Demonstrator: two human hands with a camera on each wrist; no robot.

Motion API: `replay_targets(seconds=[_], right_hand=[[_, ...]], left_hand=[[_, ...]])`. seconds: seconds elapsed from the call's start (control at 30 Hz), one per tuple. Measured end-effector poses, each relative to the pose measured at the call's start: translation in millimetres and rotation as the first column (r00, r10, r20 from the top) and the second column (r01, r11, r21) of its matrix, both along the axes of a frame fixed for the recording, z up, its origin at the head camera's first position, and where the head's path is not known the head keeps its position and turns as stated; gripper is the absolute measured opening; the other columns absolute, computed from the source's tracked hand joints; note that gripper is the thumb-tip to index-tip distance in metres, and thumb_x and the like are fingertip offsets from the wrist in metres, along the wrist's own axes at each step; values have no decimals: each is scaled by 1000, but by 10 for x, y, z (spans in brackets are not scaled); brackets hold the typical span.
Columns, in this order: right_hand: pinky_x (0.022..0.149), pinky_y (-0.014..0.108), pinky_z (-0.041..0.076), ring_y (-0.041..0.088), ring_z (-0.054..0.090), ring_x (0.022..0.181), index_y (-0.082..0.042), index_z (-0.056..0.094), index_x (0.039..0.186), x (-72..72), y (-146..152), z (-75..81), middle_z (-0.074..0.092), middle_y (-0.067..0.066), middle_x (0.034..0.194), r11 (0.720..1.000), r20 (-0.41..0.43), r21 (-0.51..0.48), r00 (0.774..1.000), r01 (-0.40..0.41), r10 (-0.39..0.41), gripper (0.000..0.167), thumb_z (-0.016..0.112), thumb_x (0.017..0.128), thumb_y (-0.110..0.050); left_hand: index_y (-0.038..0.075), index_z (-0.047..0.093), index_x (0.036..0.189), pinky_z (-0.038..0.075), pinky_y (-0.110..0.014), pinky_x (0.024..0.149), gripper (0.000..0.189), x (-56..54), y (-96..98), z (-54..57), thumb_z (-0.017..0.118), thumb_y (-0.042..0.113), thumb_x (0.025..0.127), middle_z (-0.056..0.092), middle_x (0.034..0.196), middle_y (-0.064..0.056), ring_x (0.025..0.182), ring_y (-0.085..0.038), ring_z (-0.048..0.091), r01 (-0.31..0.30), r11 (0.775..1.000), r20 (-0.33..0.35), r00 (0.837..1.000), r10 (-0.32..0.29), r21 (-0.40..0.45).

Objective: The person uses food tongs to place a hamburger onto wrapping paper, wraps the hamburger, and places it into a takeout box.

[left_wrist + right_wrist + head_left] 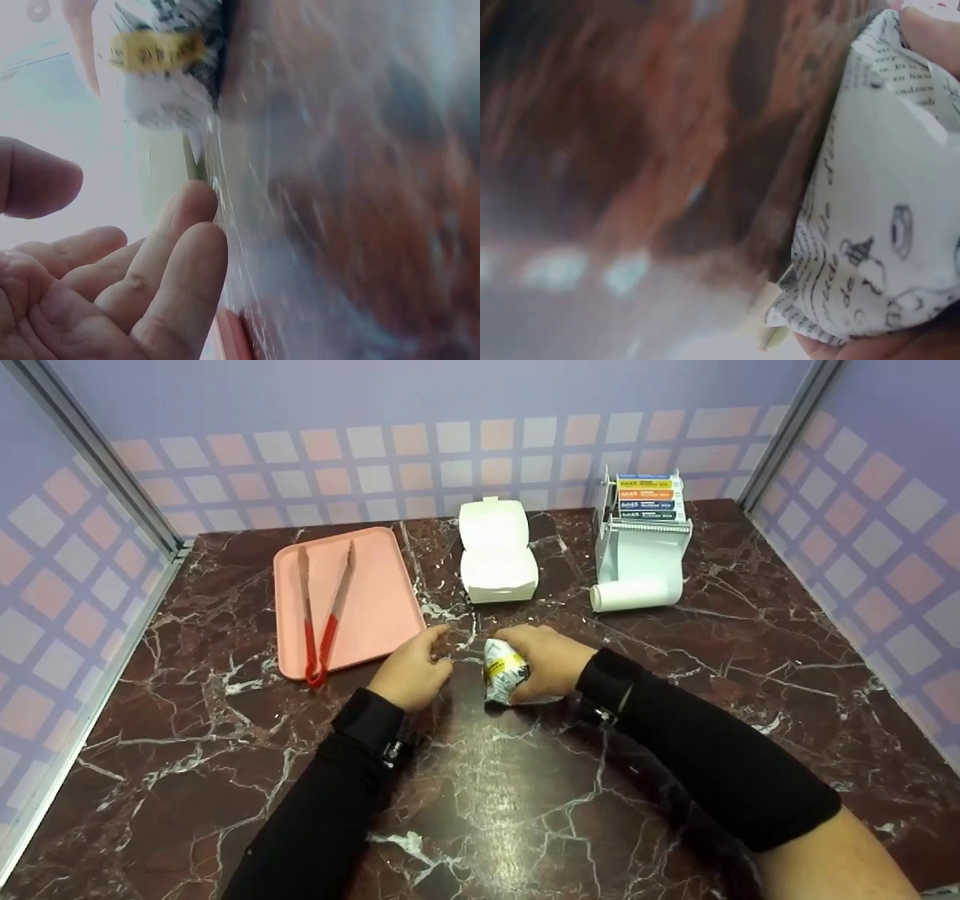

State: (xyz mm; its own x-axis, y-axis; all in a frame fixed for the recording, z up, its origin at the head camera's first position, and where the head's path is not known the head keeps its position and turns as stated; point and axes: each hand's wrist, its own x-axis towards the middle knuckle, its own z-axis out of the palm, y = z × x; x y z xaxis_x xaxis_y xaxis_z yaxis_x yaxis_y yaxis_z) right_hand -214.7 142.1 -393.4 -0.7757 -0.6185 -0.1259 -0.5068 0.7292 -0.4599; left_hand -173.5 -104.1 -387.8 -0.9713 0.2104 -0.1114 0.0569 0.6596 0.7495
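Note:
My right hand (pixel 551 656) grips a paper-wrapped bundle (pixel 504 669) low over the marble-patterned table, in the middle of the head view. Its white paper carries black print and drawings, seen close up on the wrapped bundle (pixel 885 187) in the right wrist view. Around it runs a yellow label (pixel 157 51) with dark lettering. What the paper encloses is hidden. To the left of the bundle is my left hand (pixel 414 671), holding nothing, its fingers loosely extended and thumb apart. A gap separates it from the bundle.
Behind the left hand lies a pink tray (pixel 375 585) with red-handled tongs (pixel 322 637) on it. An open white clamshell box (pixel 496 566) stands at the back middle. Right of it is a dispenser (pixel 645 536) with several coloured label boxes and a white roll (pixel 634 594). Patterned walls enclose the table.

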Motion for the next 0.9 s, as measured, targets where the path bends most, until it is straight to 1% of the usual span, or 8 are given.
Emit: replay_targets(seconds=[0.07, 0.1, 0.13, 0.2, 0.33, 0.47, 0.67, 0.9], right_hand=[[118, 51, 35, 29, 50, 127, -21, 51, 150, -7, 59, 12, 60, 2, 146, 1000, -4, 23, 1000, 19, -19, 92, 94, 69, -28], [117, 52, 33, 29, 48, 126, -23, 51, 150, -12, 93, 19, 60, 1, 146, 999, -8, 37, 1000, 30, -29, 91, 94, 70, -29], [114, 52, 33, 30, 46, 124, -24, 52, 150, -19, 131, 24, 59, 0, 146, 998, -15, 48, 999, 38, -38, 91, 94, 70, -30], [109, 50, 34, 30, 44, 122, -24, 51, 151, -35, 214, 34, 57, 1, 149, 996, -28, 67, 998, 53, -51, 92, 93, 70, -31], [109, 52, 37, 33, 45, 124, -19, 49, 154, -83, 407, 54, 50, 7, 158, 994, -40, 87, 997, 67, -64, 93, 91, 72, -31], [115, 59, 37, 39, 48, 132, -16, 50, 152, -124, 633, 73, 48, 10, 159, 990, -39, 109, 996, 90, -86, 91, 92, 72, -29], [116, 66, 37, 45, 49, 136, -14, 51, 151, -178, 951, 96, 51, 17, 156, 977, -39, 151, 989, 149, -145, 89, 90, 72, -27], [115, 67, 35, 47, 49, 135, -13, 50, 151, -209, 1199, 101, 53, 20, 154, 966, -52, 156, 979, 205, -199, 89, 87, 72, -25]], left_hand=[[8, 37, 163, 54, -46, 103, 65, -18, 0, -3, 55, 16, 101, 52, 159, -18, 93, -24, 65, -6, 1000, -12, 1000, 5, -13], [9, 37, 162, 54, -48, 104, 65, -30, 6, 0, 56, 17, 101, 52, 158, -17, 97, -28, 67, -9, 1000, -11, 1000, 9, -17], [9, 38, 162, 53, -50, 108, 64, -48, 13, 1, 56, 18, 101, 53, 157, -18, 110, -31, 67, -12, 999, -18, 1000, 11, -32], [8, 38, 162, 45, -51, 119, 64, -98, 33, 5, 58, 21, 102, 52, 158, -18, 133, -33, 60, -19, 997, -36, 999, 16, -74], [9, 34, 163, 34, -53, 127, 69, -243, 104, 26, 59, 26, 102, 44, 165, -18, 150, -38, 45, -40, 989, -46, 998, 33, -145], [9, 30, 165, 30, -53, 129, 72, -432, 191, 62, 62, 27, 102, 37, 169, -18, 154, -38, 39, -47, 984, -59, 998, 38, -170], [10, 34, 164, 31, -48, 130, 70, -719, 302, 62, 65, 24, 102, 37, 168, -17, 154, -35, 39, -47, 970, -135, 991, 15, -240], [13, 42, 161, 35, -46, 127, 62, -849, 479, 66, 64, 27, 105, 39, 167, -14, 152, -33, 44, -1, 943, -155, 986, -54, -334]])
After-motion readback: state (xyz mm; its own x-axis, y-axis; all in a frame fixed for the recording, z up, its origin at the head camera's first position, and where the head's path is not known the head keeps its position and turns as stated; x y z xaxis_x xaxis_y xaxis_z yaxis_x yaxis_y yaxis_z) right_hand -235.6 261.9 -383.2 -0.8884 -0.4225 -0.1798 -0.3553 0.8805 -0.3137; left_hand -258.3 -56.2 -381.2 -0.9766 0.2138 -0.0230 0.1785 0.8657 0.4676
